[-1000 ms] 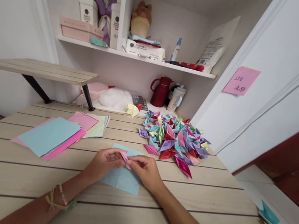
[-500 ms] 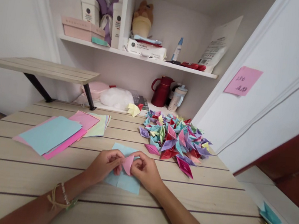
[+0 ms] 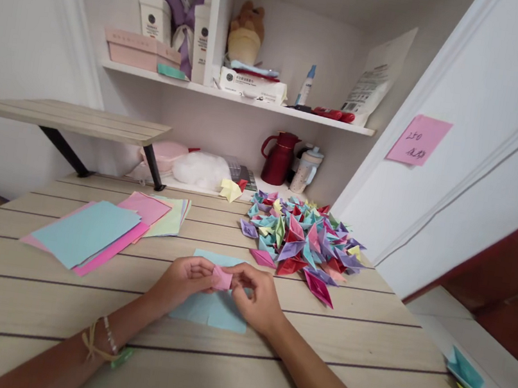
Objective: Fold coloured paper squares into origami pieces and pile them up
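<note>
Between my two hands is a small folded piece of pink paper (image 3: pixel 221 278). My left hand (image 3: pixel 187 280) pinches its left side between thumb and fingers. My right hand (image 3: pixel 256 294) grips the right edge, with thumb and forefinger closed on it. Under both hands a light blue sheet of paper (image 3: pixel 212 313) lies flat on the table, partly covered by them. Just beyond my right hand, a heap of folded paper boats (image 3: pixel 295 241) in many colours is piled up.
Loose coloured paper sheets (image 3: pixel 88 230) lie at the left, near a small raised wooden stand (image 3: pixel 70 117). Farther back are a pale yellow folded paper (image 3: pixel 231 190), a red jug (image 3: pixel 280 158) and a cup (image 3: pixel 307 170). More folded paper (image 3: pixel 466 371) lies at the right edge.
The pink paper has turned in my fingers, from a pointed, downward-hanging shape to a small, roughly rectangular one. The blue sheet beneath has shifted slightly.
</note>
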The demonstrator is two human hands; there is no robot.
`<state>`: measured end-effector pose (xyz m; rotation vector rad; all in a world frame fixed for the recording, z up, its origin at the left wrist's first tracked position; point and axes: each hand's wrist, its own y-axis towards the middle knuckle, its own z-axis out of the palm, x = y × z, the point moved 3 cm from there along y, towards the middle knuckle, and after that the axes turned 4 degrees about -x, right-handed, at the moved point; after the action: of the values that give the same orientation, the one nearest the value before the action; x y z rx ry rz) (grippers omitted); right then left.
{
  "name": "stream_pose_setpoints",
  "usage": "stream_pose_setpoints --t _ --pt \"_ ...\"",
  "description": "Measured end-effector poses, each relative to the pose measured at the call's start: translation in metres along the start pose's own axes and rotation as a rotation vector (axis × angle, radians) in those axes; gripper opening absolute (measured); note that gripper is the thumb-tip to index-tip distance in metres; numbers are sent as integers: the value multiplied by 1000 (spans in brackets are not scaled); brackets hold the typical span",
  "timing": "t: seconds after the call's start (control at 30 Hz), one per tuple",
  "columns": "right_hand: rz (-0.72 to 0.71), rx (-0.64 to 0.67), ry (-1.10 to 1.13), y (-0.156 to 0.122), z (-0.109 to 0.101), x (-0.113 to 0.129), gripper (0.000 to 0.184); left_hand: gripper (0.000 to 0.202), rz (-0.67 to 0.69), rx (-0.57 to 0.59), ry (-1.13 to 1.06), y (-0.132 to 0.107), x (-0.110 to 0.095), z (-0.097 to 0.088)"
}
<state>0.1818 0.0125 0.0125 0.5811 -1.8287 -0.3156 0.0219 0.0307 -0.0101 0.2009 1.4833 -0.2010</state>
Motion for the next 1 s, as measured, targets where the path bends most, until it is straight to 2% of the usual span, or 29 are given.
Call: stream_pose_setpoints --t 0.07,0.17,0.27,0.4,0.63,0.77,1.0 --pt "22 10 17 1 0 1 23 23 64 24 65 -2 -6 0" --pt "45 -53 -39 3 -2 0 20 20 212 63 277 -6 -19 3" --pt "-6 -53 -111 4 -3 0 21 22 365 -2 514 -11 -28 4" --pt "-62 -21 -153 4 -3 2 13 19 435 -86 655 -12 -29 3" --pt "-17 -24 -140 4 -3 2 12 18 500 -49 683 -13 -34 3" --pt "63 -41 -109 4 -2 1 11 20 527 -91 673 -14 -35 3" --pt "157 -29 -26 6 0 -1 13 17 475 -166 561 -15 -33 4"
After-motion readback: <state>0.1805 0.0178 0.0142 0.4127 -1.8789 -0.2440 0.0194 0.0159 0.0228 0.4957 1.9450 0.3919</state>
